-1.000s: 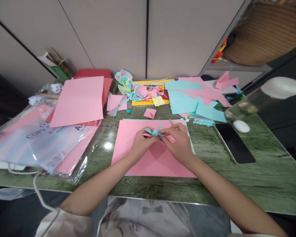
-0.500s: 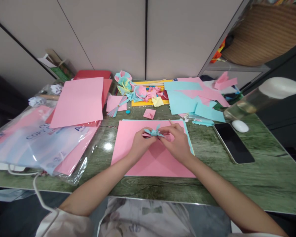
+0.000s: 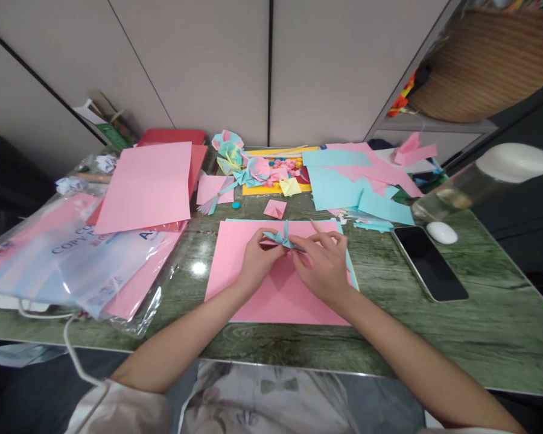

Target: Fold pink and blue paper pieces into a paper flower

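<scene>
Between my hands is a small folded paper piece (image 3: 282,237), light blue with some pink at its left side and one narrow blue point sticking up. My left hand (image 3: 259,256) pinches its left end between thumb and fingers. From the other side, my right hand (image 3: 323,259) has thumb and index finger closed on the right end; fingers partly hide that part. Both hands are over a stack of pink paper sheets (image 3: 253,301), with blue edges showing beneath. Just beyond the stack lies a small folded pink square (image 3: 275,209).
A phone (image 3: 429,263), a white oval object (image 3: 442,232) and a clear bottle with white lid (image 3: 461,187) stand right. Blue paper sheets (image 3: 335,187) and paper flowers (image 3: 256,169) lie at the back. Left are a pink sheet (image 3: 147,187) and a plastic paper bag (image 3: 85,259).
The blue point on the folded paper now stands more upright. My right hand's fingers have shifted on the right end, and my left hand has moved very little.
</scene>
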Tool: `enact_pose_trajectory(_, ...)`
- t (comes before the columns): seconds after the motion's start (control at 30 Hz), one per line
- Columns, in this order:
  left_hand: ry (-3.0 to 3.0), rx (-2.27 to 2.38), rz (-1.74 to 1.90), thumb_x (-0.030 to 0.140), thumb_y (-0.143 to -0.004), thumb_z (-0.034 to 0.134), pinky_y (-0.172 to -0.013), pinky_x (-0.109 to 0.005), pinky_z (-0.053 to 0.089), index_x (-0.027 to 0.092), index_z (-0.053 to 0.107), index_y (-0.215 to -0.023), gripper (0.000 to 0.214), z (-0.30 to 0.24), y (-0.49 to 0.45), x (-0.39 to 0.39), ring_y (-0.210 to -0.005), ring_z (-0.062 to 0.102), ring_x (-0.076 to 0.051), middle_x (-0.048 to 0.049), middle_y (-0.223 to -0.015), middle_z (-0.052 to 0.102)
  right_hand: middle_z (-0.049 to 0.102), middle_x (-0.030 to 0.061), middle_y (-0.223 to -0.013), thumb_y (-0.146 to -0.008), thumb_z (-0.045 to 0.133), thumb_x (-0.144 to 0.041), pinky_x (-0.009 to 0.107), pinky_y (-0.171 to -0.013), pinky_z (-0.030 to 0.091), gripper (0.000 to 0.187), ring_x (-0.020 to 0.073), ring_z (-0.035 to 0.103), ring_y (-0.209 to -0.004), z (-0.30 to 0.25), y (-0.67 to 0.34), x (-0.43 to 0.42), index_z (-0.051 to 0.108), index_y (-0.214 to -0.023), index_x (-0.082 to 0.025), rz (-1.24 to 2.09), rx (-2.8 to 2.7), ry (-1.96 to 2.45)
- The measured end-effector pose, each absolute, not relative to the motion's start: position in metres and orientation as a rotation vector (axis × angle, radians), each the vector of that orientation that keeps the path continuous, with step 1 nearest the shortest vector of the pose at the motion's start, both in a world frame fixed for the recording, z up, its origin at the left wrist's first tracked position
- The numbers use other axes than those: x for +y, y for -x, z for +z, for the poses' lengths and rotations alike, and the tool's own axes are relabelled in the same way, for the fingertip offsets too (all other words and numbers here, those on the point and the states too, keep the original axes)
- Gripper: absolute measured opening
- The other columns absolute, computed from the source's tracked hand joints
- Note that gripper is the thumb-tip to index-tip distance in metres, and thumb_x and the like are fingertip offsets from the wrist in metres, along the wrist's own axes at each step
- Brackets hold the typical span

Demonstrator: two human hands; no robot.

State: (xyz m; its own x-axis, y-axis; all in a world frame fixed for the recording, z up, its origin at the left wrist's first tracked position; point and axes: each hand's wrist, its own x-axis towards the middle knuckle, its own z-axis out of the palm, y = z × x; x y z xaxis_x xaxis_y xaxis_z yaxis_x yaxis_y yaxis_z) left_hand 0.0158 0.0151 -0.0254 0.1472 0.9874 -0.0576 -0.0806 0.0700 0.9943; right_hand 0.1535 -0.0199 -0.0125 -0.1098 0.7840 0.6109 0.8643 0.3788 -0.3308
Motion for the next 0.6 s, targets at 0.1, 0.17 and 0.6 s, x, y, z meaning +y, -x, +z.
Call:
enact_pose_trajectory(0.1, -1.083, 0.962, 1.057, 0.023, -0.064, 0.067, -0.077, -0.030, 0.046, 0.017, 0.055, -0.089, 0.028, -0.026, -0.013, 0.017, -0.078, 0.060, -0.014, -0.0018, -0.082, 0.063, 0.069, 0.0009, -0.086, -0.079, 0.055, -0.024, 0.037, -0.083, 0.030, 0.018, 0.0172, 0.057, -0.082, -0.008, -0.158, -0.017, 0.061, -0.096, -0.023, -0.021, -1.852, 1.473)
enact_pose_trajectory(0.17, -1.053, 0.897, 1.028, 0.024, -0.065, 0.067, -0.080, -0.032, 0.046, 0.017, 0.055, -0.090, 0.029, -0.026, -0.012, 0.018, -0.081, 0.060, -0.015, -0.0025, -0.083, 0.063, 0.070, 0.0003, -0.086, -0.079, 0.056, -0.026, 0.037, -0.081, 0.030, 0.014, 0.0186, 0.056, -0.084, -0.006, -0.162, -0.014, 0.062, -0.091, -0.024, 0.022, -1.825, 1.490)
enact_pose_trajectory(0.6, -1.291, 1.012, 1.064, 0.018, -0.066, 0.064, -0.073, -0.026, 0.047, 0.019, 0.061, -0.098, 0.032, -0.017, -0.013, 0.012, -0.080, 0.061, -0.015, -0.0044, -0.096, 0.064, 0.069, -0.0009, -0.074, -0.078, 0.055, -0.021, 0.037, -0.076, 0.026, 0.011, 0.0191, 0.054, -0.079, -0.008, -0.168, -0.013, 0.063, -0.085, -0.024, -0.128, -1.915, 1.448)
